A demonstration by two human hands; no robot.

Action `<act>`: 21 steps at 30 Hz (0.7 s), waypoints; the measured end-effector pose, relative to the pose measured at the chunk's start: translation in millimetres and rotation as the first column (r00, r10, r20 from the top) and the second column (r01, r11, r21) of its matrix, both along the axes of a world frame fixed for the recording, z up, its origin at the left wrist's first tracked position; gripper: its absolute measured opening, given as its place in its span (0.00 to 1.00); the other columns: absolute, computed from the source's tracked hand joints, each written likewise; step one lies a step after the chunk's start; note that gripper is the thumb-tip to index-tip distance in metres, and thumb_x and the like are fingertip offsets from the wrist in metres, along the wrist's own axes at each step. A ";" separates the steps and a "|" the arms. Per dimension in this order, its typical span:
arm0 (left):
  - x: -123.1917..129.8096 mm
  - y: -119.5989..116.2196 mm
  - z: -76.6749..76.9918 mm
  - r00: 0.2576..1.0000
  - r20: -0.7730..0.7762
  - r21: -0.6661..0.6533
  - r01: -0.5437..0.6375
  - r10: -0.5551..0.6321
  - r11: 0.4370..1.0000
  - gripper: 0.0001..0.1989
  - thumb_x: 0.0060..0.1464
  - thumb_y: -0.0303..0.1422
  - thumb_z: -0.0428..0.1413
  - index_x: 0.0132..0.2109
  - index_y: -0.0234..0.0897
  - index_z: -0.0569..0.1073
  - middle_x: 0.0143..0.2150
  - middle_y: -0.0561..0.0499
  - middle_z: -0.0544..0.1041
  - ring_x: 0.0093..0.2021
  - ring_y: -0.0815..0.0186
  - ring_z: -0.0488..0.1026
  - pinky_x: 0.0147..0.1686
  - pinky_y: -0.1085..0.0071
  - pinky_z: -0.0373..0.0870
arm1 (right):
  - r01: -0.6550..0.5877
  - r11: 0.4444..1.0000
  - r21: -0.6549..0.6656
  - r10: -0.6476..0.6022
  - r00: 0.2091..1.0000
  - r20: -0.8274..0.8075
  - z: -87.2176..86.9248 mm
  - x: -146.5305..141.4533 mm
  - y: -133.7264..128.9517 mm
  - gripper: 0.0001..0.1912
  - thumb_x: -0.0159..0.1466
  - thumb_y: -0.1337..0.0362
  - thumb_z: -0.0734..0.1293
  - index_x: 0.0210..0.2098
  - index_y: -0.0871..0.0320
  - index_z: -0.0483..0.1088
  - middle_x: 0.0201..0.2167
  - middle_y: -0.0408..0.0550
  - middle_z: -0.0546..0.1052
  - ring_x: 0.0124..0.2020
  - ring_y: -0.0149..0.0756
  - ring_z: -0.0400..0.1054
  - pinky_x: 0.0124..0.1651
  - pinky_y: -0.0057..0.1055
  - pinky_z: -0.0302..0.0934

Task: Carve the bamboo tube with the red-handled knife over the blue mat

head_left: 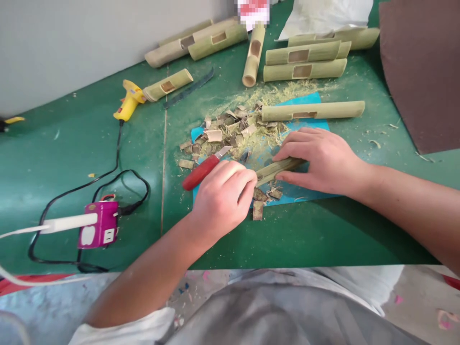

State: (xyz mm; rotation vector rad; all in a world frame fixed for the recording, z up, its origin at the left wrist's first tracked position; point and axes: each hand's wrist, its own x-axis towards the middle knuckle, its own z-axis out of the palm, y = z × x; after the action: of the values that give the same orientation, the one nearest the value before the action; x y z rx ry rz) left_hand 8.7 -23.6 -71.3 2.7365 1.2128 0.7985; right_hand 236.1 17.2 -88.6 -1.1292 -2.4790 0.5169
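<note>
Both my hands are on a short, narrow greenish bamboo piece (276, 170), tilted slightly up to the right above a blue sheet (316, 189). My left hand (224, 194) is closed at its near left end, which the fingers hide. My right hand (316, 155) grips the other end between thumb and fingers. Just beyond my left hand lies a knife with a red handle (201, 172), its short blade pointing to the upper right. Bamboo chips (214, 135) and shavings are heaped behind the hands. A longer bamboo tube (341, 109) with a cut-out window lies behind my right hand.
More windowed bamboo tubes (305, 71) lie along the back of the green table (230, 249). At left are a yellow glue gun (128, 100), its black cord and a purple power block (98, 224). A dark saw blade (190, 87) and brown board (420, 72) lie farther back.
</note>
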 end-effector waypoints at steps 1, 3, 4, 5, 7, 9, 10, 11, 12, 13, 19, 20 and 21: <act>0.1 -0.1 0.1 1.000 0.000 0.005 -0.007 0.007 1.000 0.09 0.61 0.23 0.53 0.33 0.35 0.72 0.30 0.50 0.74 0.32 0.68 0.69 0.37 0.70 0.69 | -0.002 1.000 0.002 0.002 1.000 0.002 0.0 0.2 0.0 0.14 0.62 0.52 0.67 0.37 0.57 0.76 0.37 0.52 0.77 0.39 0.43 0.68 0.40 0.37 0.58; 0.9 0.4 -0.1 1.000 0.003 0.015 -0.014 0.014 1.000 0.10 0.61 0.23 0.52 0.32 0.35 0.72 0.30 0.51 0.74 0.32 0.68 0.69 0.37 0.71 0.68 | -0.001 1.000 0.009 0.001 1.000 -0.004 -0.3 0.5 -0.1 0.14 0.62 0.52 0.67 0.37 0.57 0.76 0.37 0.51 0.77 0.39 0.43 0.68 0.41 0.37 0.58; 1.4 0.9 -0.2 1.000 0.006 0.015 -0.014 0.014 1.000 0.10 0.62 0.23 0.52 0.32 0.35 0.72 0.30 0.51 0.74 0.32 0.68 0.69 0.37 0.71 0.68 | 0.002 1.000 0.011 -0.002 1.000 -0.008 -0.5 0.7 -0.2 0.14 0.62 0.52 0.67 0.37 0.57 0.76 0.37 0.51 0.77 0.39 0.43 0.68 0.41 0.37 0.58; 1.8 1.2 -0.4 1.000 0.009 0.013 -0.012 0.012 1.000 0.10 0.62 0.23 0.52 0.31 0.35 0.72 0.30 0.51 0.74 0.32 0.68 0.69 0.37 0.71 0.68 | 0.004 1.000 0.013 -0.004 1.000 -0.013 -0.6 0.8 -0.2 0.14 0.62 0.52 0.67 0.37 0.56 0.75 0.37 0.51 0.77 0.39 0.43 0.68 0.41 0.37 0.58; 2.1 1.3 -0.4 1.000 0.012 0.003 -0.005 0.005 1.000 0.11 0.62 0.23 0.52 0.31 0.36 0.72 0.30 0.51 0.74 0.32 0.68 0.69 0.36 0.71 0.69 | 0.004 1.000 0.012 -0.004 1.000 -0.015 -0.9 1.0 -0.3 0.14 0.62 0.52 0.67 0.37 0.56 0.75 0.38 0.51 0.77 0.40 0.43 0.69 0.41 0.37 0.57; 2.3 1.1 -0.3 1.000 0.014 -0.002 -0.006 0.006 1.000 0.10 0.62 0.24 0.52 0.32 0.36 0.72 0.30 0.51 0.74 0.32 0.68 0.69 0.37 0.71 0.69 | -0.002 1.000 0.007 0.002 1.000 -0.011 -0.9 1.0 -0.2 0.14 0.62 0.52 0.67 0.37 0.56 0.75 0.38 0.51 0.77 0.40 0.43 0.69 0.41 0.38 0.58; 2.6 1.2 -0.3 1.000 0.017 0.001 -0.011 0.011 1.000 0.10 0.61 0.23 0.52 0.32 0.36 0.72 0.30 0.51 0.74 0.32 0.69 0.69 0.37 0.71 0.69 | -0.005 1.000 0.005 0.005 1.000 -0.009 -0.9 0.9 -0.1 0.14 0.62 0.52 0.67 0.38 0.56 0.76 0.38 0.51 0.78 0.40 0.44 0.69 0.41 0.38 0.58; 3.1 1.6 -0.3 1.000 0.022 0.004 -0.015 0.014 1.000 0.10 0.61 0.23 0.53 0.32 0.36 0.72 0.30 0.51 0.74 0.32 0.69 0.69 0.36 0.72 0.68 | -0.005 1.000 0.004 0.005 1.000 -0.009 -1.0 0.9 -0.1 0.14 0.62 0.52 0.67 0.38 0.56 0.76 0.38 0.52 0.78 0.40 0.44 0.69 0.42 0.38 0.58; 3.8 2.3 -0.5 0.999 0.028 0.005 -0.016 0.016 1.000 0.10 0.61 0.23 0.53 0.31 0.36 0.72 0.30 0.51 0.74 0.32 0.69 0.69 0.36 0.72 0.68 | -0.002 1.000 0.004 0.002 1.000 -0.009 -1.0 0.9 0.1 0.14 0.62 0.52 0.67 0.38 0.56 0.76 0.38 0.52 0.78 0.41 0.44 0.69 0.42 0.38 0.58; 4.4 3.2 -0.6 0.999 0.034 0.004 -0.015 0.015 1.000 0.10 0.61 0.23 0.53 0.31 0.36 0.72 0.30 0.51 0.74 0.32 0.69 0.69 0.35 0.72 0.68 | 0.002 1.000 0.004 -0.002 1.000 -0.013 -1.0 0.9 0.2 0.14 0.61 0.53 0.67 0.38 0.56 0.76 0.38 0.52 0.78 0.40 0.44 0.69 0.42 0.39 0.58; 1.1 4.9 -0.1 0.998 0.067 -0.046 0.006 -0.003 0.999 0.09 0.60 0.22 0.53 0.31 0.35 0.72 0.30 0.52 0.74 0.31 0.71 0.68 0.35 0.73 0.68 | 0.003 1.000 -0.003 -0.003 1.000 -0.021 -0.8 1.0 0.8 0.13 0.61 0.53 0.68 0.38 0.55 0.76 0.37 0.51 0.78 0.40 0.44 0.69 0.41 0.38 0.58; 0.4 4.7 -0.3 0.997 0.072 -0.052 0.001 0.002 0.999 0.09 0.60 0.22 0.53 0.31 0.35 0.72 0.30 0.52 0.73 0.31 0.71 0.68 0.35 0.73 0.68 | 0.000 1.000 -0.004 0.000 1.000 -0.019 -0.9 1.0 0.7 0.13 0.61 0.53 0.67 0.37 0.55 0.76 0.37 0.51 0.77 0.40 0.44 0.69 0.41 0.38 0.58; 0.3 4.6 -0.6 0.997 0.075 -0.054 -0.001 0.005 0.999 0.09 0.59 0.22 0.53 0.31 0.35 0.72 0.29 0.52 0.73 0.31 0.71 0.68 0.34 0.73 0.68 | -0.001 1.000 -0.004 0.001 1.000 -0.017 -1.0 1.0 0.6 0.14 0.61 0.52 0.67 0.37 0.56 0.76 0.37 0.51 0.77 0.39 0.44 0.68 0.41 0.38 0.58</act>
State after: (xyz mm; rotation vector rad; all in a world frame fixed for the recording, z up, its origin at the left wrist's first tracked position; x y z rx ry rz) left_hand 9.0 -19.0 -71.9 2.6374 1.2067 0.8480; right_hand 237.0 17.8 -89.6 -1.1200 -2.4658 0.5295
